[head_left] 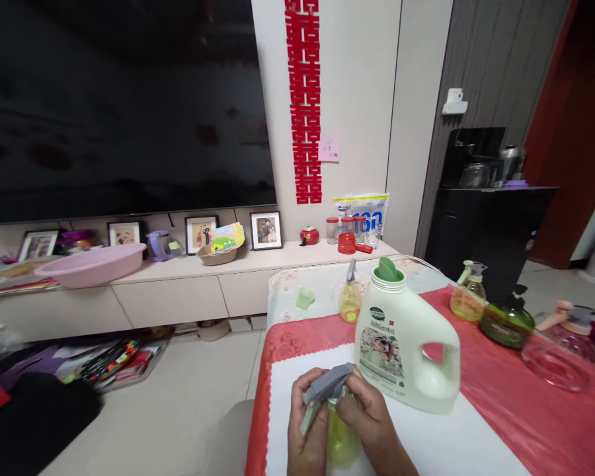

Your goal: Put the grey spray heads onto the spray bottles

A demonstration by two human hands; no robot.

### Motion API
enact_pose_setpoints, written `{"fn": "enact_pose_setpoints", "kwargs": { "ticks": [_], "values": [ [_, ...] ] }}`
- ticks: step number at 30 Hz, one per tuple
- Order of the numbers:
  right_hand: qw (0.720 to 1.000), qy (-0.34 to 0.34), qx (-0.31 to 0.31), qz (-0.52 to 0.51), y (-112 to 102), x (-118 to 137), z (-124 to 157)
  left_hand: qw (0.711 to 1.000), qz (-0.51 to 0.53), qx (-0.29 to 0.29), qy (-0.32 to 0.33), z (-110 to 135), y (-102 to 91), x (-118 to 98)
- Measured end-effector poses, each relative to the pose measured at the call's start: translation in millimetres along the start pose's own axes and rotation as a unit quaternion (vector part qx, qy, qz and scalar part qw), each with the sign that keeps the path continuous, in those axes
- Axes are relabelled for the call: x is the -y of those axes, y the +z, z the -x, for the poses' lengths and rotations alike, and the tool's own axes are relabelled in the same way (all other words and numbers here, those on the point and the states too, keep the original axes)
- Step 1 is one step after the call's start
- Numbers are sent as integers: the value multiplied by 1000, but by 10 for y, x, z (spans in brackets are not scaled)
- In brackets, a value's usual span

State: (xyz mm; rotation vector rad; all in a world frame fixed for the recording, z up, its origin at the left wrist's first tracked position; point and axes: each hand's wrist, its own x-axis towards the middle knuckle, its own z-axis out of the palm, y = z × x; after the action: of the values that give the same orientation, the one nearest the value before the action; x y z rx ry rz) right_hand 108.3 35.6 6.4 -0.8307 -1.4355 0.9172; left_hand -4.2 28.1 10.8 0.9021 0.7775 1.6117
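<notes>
Both my hands are closed around a small yellow spray bottle (341, 439) low in the middle of the view. My left hand (305, 423) grips the left side of its grey spray head (330, 383), near the pale green trigger (309, 416). On the other side, my right hand (369, 413) has its thumb and fingers on the neck and head. Just beyond stands a large pale green detergent jug (401, 337), uncapped, its green spout showing. Behind the jug's left side is another yellow spray bottle (350, 301). Whether the spray head is fully screwed down, I cannot tell.
A white sheet (290, 396) lies on the red tablecloth (496, 370). Along the right stand a yellow spray bottle (469, 297), a dark green pump bottle (508, 324) and a clear pink spray bottle (562, 350). A light green cap-like piece (305, 299) lies at the far left.
</notes>
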Motion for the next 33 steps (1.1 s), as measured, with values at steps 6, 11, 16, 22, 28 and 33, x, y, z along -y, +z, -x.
{"fn": "enact_pose_setpoints", "kwargs": {
  "ticks": [6,11,16,22,28,33],
  "values": [
    [999,21,-20,-27,31,-74,25,1000,0,7,-11,-18,-41,46],
    [1000,14,-9,-22,26,-74,23,1000,-13,13,-15,14,-13,-7],
    [1000,-3,17,-18,-6,-19,7,999,-31,-1,9,16,-3,1],
    [1000,-5,7,-24,-11,-12,-13,1000,-17,-7,10,-7,-20,50],
    [999,14,-8,-33,2,-77,14,1000,-23,7,14,-34,-65,93],
    [1000,1,5,-20,8,-62,10,999,-28,23,27,-53,-97,118]
  ]
}}
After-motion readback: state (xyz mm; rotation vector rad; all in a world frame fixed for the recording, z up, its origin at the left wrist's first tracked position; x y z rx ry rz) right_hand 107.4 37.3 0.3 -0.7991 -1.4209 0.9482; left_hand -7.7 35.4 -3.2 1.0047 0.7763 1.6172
